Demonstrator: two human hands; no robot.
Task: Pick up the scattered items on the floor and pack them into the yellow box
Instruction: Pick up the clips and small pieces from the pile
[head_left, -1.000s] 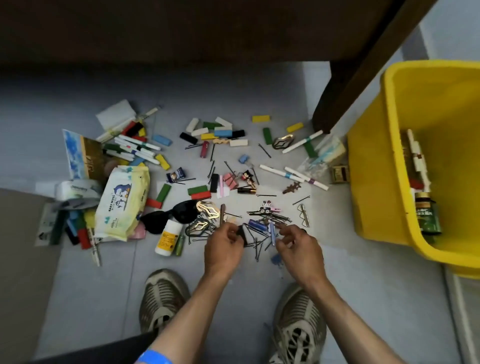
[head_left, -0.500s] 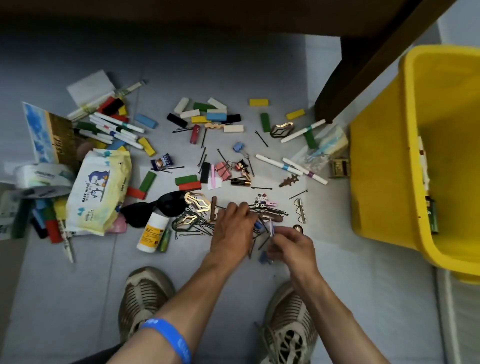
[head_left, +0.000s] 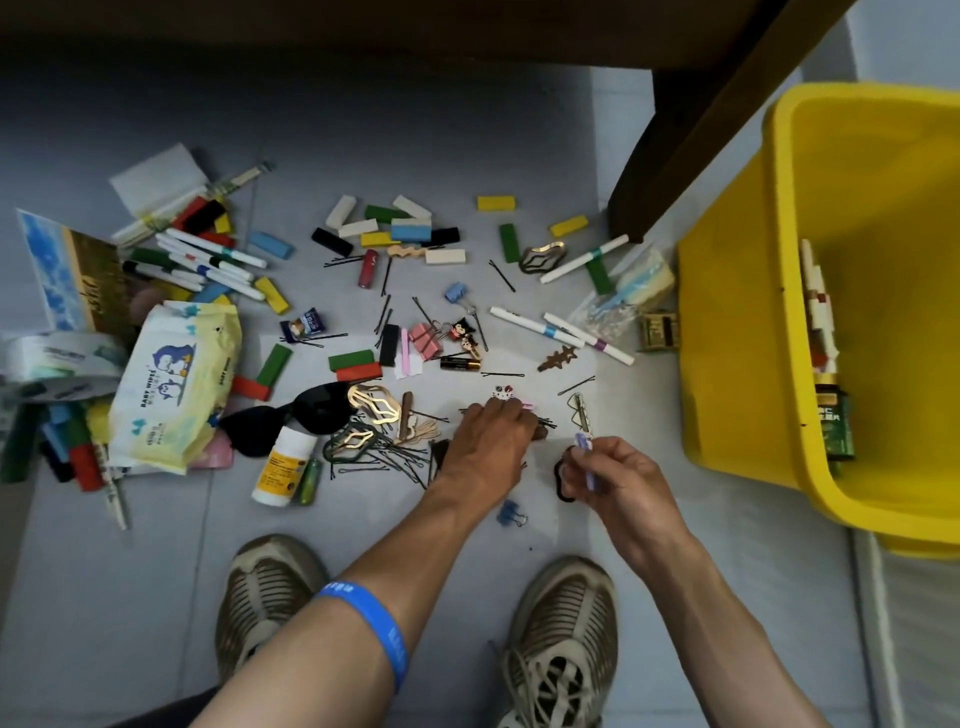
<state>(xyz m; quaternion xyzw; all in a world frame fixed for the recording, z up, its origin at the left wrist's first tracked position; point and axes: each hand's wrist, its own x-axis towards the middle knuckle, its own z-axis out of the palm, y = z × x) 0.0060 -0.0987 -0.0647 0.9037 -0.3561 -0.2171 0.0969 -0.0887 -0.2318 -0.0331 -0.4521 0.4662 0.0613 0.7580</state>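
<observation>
Small items lie scattered over the grey floor: coloured blocks, white markers, hair clips and several black bobby pins. My left hand reaches down onto a heap of bobby pins below a small cat-face clip, fingers curled over them. My right hand pinches a small purple-and-white clip and holds a black hair tie beneath it. The yellow box stands at the right with a few items inside.
A baby-wipes pack, black sunglasses, a white bottle and a book lie at the left. A dark table leg stands by the box. A blue binder clip lies near my two shoes.
My left hand has moved right onto the bobby-pin heap. My right hand has lifted away from the pile toward the right with the small clip pinched in it.
</observation>
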